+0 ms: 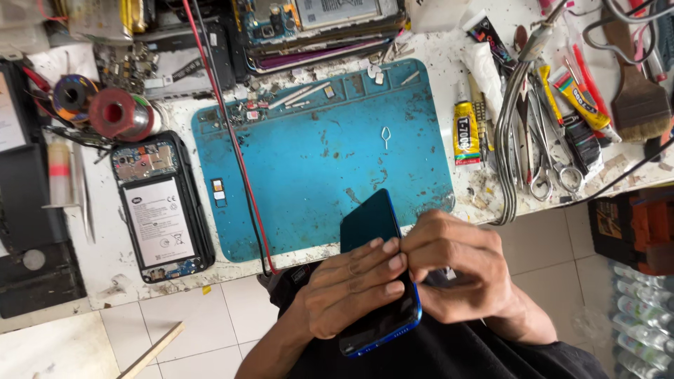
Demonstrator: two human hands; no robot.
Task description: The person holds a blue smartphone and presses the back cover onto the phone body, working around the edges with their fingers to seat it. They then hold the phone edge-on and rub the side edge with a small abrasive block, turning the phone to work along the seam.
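Both hands are clamped on the blue phone (380,270), held over the lap just below the mat (323,161): left hand (351,284) wraps across the back, right hand (456,270) pinches its side edge w/ curled fingers. Imo that grip's risky, since the phone hangs off the bench w/ nothing under it, so a slip drops it to the tiles. Opened phone (163,208) sits left of the mat.

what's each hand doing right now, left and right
Left hand: closed over the glossy dark-blue smartphone, fingers across its back.
Right hand: closed, gripping the same phone's right edge; whether it pinches anything small cannot be told.
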